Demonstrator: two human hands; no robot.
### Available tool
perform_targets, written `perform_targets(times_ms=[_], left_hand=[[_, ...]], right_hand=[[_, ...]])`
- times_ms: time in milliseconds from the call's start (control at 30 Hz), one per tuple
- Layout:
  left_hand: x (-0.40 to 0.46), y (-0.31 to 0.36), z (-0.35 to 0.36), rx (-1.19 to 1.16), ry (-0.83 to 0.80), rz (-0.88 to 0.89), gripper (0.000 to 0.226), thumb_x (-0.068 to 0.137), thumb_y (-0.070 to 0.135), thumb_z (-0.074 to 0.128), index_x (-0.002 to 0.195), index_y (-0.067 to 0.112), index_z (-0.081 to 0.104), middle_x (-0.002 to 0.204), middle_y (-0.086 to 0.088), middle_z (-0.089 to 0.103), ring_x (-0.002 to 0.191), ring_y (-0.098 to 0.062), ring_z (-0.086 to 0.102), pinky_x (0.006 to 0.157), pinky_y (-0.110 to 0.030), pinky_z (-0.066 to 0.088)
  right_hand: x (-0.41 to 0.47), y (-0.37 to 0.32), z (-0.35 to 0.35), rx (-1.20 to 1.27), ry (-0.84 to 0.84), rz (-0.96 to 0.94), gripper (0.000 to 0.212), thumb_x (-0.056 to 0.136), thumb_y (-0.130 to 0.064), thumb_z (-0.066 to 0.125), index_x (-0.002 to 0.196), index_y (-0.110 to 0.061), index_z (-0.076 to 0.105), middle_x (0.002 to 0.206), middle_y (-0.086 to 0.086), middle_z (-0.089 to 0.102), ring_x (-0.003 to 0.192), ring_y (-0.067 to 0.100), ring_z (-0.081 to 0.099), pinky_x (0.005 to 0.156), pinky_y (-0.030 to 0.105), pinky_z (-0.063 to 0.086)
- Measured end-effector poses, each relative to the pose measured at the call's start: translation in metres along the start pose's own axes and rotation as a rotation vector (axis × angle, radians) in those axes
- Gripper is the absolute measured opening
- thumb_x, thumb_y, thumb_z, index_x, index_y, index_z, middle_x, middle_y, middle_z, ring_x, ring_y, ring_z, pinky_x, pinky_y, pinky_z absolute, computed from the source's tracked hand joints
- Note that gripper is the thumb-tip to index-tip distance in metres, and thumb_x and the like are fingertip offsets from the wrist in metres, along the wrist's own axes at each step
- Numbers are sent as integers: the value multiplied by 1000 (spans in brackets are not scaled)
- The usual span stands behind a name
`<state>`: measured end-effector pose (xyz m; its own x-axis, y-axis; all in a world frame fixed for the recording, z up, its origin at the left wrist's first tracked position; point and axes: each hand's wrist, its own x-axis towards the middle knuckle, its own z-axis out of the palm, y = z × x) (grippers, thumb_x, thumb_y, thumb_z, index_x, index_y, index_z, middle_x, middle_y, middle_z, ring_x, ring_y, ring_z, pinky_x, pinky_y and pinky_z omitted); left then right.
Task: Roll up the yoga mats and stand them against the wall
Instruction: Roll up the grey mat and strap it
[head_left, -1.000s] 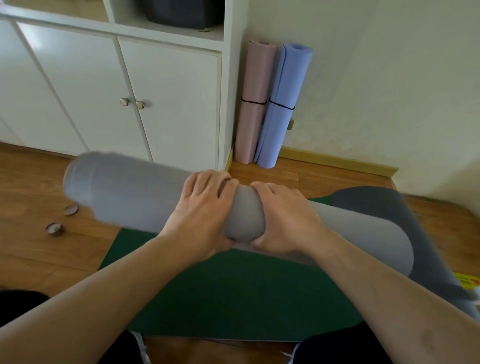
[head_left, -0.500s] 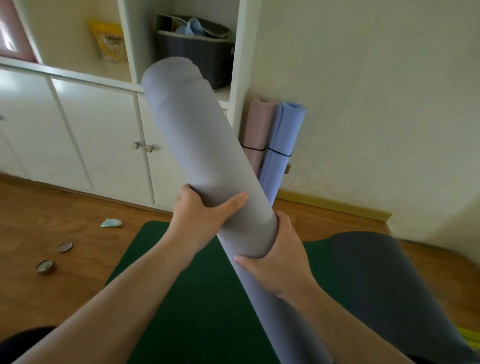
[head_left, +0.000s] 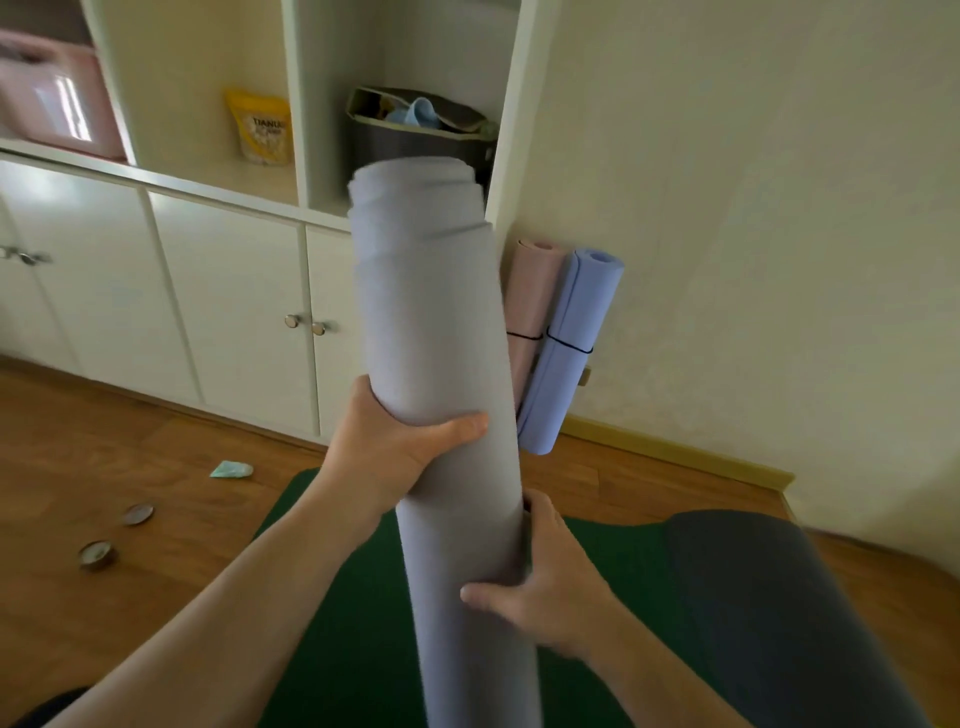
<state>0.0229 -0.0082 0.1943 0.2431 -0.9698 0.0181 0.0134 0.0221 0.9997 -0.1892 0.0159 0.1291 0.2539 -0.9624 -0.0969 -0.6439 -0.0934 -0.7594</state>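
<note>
The rolled grey mat (head_left: 436, 322) is standing nearly upright in the air in front of the person, its upper end level with the shelf of the white cabinet (head_left: 223, 291) and its lower end running out of the bottom of the view. The left hand (head_left: 384, 452) is gripping it partway up, thumb across the front and fingers wrapped round the far side; the right hand (head_left: 550, 587) is clamping it lower down, thumb pressing the front. Judging by this, the rolling of this mat is finished and the carrying step is under way: the next move calls for keeping the roll tight while bringing it to the wall (head_left: 753, 208) and setting its end on the floor beside the pink mat (head_left: 530, 312) and the blue mat (head_left: 571, 353), which are already leaning in the corner, each with a dark band around it. The grey roll is showing no band, so it may loosen if the grip slackens. A green mat (head_left: 353, 623) and a dark grey mat (head_left: 779, 597) are lying flat on the wooden floor (head_left: 104, 467), not yet rolled. Compared with half a second ago, the roll is standing straighter and higher, and the right hand is sitting further below the left.
</note>
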Motion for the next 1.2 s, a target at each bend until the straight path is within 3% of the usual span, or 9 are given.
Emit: perform_targets(times_ms=[133, 233, 333, 467, 600, 767, 967, 1100, 1200], left_hand=[[-24, -11, 17, 296, -28, 140, 107, 43, 56, 103, 128, 42, 39, 114, 21, 59, 102, 0, 60, 69, -17, 51], [-39, -28, 31, 318, -126, 163, 116, 40, 57, 104, 133, 48, 35, 123, 25, 56, 110, 1, 58, 79, -23, 56], [-44, -44, 36, 389, -266, 130, 119, 44, 58, 102, 138, 49, 31, 131, 26, 51, 119, -4, 56, 88, -29, 59], [-37, -41, 26, 278, -559, -23, 118, 57, 42, 103, 148, 51, 29, 135, 22, 59, 127, -6, 59, 99, -34, 59], [-39, -24, 18, 228, -692, 24, 102, 74, 13, 94, 149, 45, 33, 125, 33, 63, 120, 11, 58, 92, -14, 54], [-35, -15, 19, 278, -646, 181, 100, 69, 15, 97, 150, 35, 42, 138, 17, 64, 130, -3, 58, 107, -29, 53], [-34, -25, 25, 360, -490, 267, 105, 60, 41, 104, 148, 42, 45, 139, 18, 63, 129, -5, 59, 109, -40, 51], [-32, -28, 27, 359, -445, 218, 106, 53, 47, 104, 143, 47, 47, 133, 22, 65, 122, -1, 62, 105, -37, 54], [-30, -30, 27, 376, -433, 190, 105, 51, 50, 104, 140, 50, 47, 128, 26, 66, 118, 2, 62, 100, -30, 54]], right_hand=[[-7, -19, -38, 392, -70, -199, 94, 84, -21, 82, 159, -43, 30, 153, -21, 52, 140, 7, 52, 117, 45, 47], [-14, -29, -58, 651, 26, -281, 71, 96, -33, 65, 160, -38, 34, 154, -14, 56, 142, 15, 54, 114, 52, 45], [-13, -19, -64, 636, 54, -236, 71, 91, -48, 72, 153, -50, 38, 147, -23, 60, 135, 5, 57, 116, 53, 46], [-15, -2, -65, 562, 0, -201, 74, 84, -19, 87, 131, -66, 53, 139, -17, 67, 131, 13, 63, 103, 38, 57], [-22, 9, -69, 377, -74, -224, 92, 85, -20, 89, 141, -73, 40, 150, -24, 56, 141, 6, 51, 112, 35, 48], [-23, 13, -74, 304, -99, -203, 95, 87, -12, 88, 159, -48, 36, 153, -22, 55, 144, 7, 48, 118, 41, 42], [-24, 1, -86, 316, -161, -169, 74, 79, -11, 74, 147, -38, 56, 143, -15, 65, 138, 12, 56, 112, 41, 50], [-19, -56, -116, 305, 55, -262, 70, 79, -20, 61, 147, -35, 57, 143, -18, 63, 137, 3, 55, 103, 25, 49], [-10, -116, -138, 86, 161, -313, 56, 94, -35, 57, 149, -41, 54, 139, -16, 64, 126, -3, 57, 101, 28, 46]])
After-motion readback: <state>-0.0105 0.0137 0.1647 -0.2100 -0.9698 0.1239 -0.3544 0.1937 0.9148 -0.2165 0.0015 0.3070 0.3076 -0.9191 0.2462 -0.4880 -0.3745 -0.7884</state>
